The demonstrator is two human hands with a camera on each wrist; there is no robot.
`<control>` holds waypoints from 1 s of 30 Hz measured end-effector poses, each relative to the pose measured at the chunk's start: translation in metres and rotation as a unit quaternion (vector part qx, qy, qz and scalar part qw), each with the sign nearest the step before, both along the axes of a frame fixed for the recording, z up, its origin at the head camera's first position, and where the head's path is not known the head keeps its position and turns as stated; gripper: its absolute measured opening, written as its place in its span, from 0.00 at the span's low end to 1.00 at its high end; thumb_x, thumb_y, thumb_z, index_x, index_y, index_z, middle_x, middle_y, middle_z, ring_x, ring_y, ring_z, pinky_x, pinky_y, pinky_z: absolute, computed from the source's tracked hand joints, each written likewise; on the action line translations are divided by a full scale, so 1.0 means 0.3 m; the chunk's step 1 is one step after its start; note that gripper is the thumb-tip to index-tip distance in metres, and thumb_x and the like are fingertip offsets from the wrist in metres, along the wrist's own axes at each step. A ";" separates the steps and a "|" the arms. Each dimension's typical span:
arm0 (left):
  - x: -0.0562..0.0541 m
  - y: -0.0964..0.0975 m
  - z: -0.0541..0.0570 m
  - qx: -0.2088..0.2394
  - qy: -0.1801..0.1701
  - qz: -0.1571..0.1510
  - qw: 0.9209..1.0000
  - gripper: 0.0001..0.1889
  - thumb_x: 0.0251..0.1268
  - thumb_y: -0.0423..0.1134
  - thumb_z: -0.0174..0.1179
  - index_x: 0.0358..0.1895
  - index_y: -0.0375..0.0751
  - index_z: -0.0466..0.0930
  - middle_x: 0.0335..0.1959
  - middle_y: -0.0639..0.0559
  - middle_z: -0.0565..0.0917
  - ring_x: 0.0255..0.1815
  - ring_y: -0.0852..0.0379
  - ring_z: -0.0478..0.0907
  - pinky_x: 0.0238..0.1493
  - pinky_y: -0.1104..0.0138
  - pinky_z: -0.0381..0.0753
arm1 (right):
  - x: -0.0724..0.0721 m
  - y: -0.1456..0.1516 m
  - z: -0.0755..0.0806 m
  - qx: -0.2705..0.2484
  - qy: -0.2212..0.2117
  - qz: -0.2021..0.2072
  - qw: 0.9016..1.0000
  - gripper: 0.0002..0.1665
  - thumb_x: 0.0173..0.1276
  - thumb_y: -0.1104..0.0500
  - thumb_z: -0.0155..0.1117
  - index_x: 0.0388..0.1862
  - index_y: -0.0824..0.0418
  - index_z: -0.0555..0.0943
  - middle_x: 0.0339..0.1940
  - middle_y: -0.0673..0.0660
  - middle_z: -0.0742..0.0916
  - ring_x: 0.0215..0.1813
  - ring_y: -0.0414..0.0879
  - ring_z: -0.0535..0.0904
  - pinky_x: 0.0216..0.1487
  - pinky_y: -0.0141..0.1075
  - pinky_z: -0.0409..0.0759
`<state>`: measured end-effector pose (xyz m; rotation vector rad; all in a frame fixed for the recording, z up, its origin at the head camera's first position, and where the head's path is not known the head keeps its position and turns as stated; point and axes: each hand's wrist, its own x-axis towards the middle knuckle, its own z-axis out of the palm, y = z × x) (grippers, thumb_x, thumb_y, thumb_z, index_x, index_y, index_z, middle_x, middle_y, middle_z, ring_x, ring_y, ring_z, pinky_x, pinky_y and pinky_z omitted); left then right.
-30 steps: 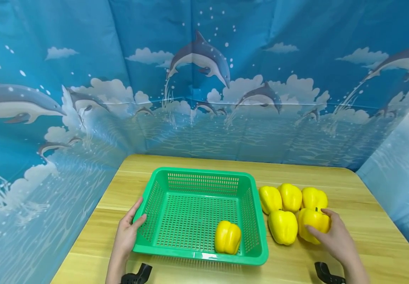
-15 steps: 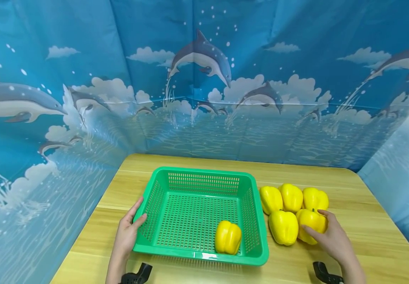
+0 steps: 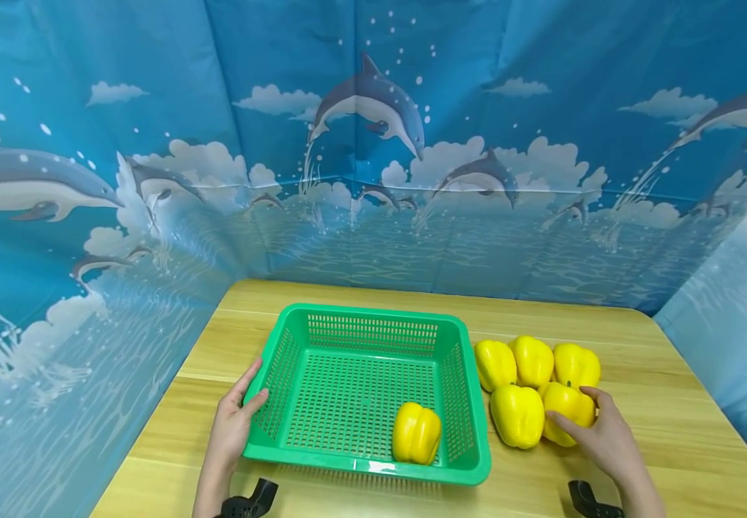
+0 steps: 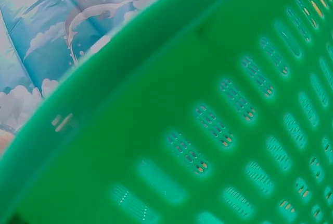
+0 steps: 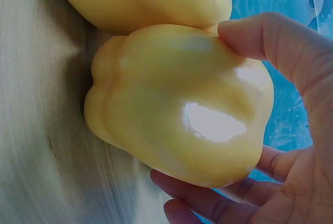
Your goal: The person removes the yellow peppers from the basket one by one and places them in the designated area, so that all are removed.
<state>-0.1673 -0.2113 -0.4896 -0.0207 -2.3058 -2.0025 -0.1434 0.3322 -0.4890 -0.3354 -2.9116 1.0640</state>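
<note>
With its thumb over the rim, my left hand (image 3: 231,421) grips the left side of a green plastic basket (image 3: 373,311). A yellow bell pepper (image 3: 416,433) lies in the basket's near right corner. My right hand (image 3: 613,437) holds another yellow bell pepper (image 3: 571,410) on the table, thumb on one side and fingers on the other. In the right wrist view this held pepper (image 5: 171,99) touches a neighbouring pepper (image 5: 145,0). The left wrist view is filled by the basket's slotted wall (image 4: 156,94); the left fingers are mostly hidden there.
Several more yellow peppers stand close together right of the basket, among them a front one (image 3: 517,416) and a far right one (image 3: 577,365). The wooden table (image 3: 658,403) ends at a blue dolphin-print curtain (image 3: 373,237) behind and at the sides.
My right hand has shifted slightly left with the pepper, bringing it closer to the neighbouring front pepper. The left hand and basket have stayed put.
</note>
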 end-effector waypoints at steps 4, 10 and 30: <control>-0.002 0.001 0.001 -0.003 -0.002 0.000 1.000 0.28 0.73 0.33 0.49 0.74 0.42 0.56 0.75 0.47 0.52 0.74 0.47 0.38 0.68 0.42 0.38 | 0.000 -0.002 -0.004 -0.005 0.003 -0.004 1.000 0.61 0.62 0.35 0.62 0.67 0.81 0.48 0.61 0.84 0.59 0.58 0.73 0.61 0.52 0.64 0.65; -0.002 0.003 0.005 -0.003 -0.003 0.001 1.000 0.28 0.73 0.33 0.49 0.73 0.43 0.57 0.74 0.49 0.52 0.74 0.46 0.39 0.68 0.43 0.38 | -0.005 -0.006 -0.004 -0.015 -0.006 -0.011 1.000 0.62 0.62 0.35 0.60 0.69 0.81 0.45 0.63 0.85 0.57 0.61 0.76 0.58 0.55 0.65 0.62; 0.002 0.006 0.008 -0.001 -0.001 0.002 1.000 0.28 0.73 0.32 0.49 0.73 0.43 0.57 0.75 0.48 0.52 0.74 0.47 0.39 0.69 0.44 0.39 | -0.007 -0.005 -0.019 -0.031 -0.042 -0.003 0.999 0.65 0.64 0.32 0.55 0.72 0.77 0.35 0.67 0.85 0.50 0.62 0.77 0.56 0.57 0.66 0.61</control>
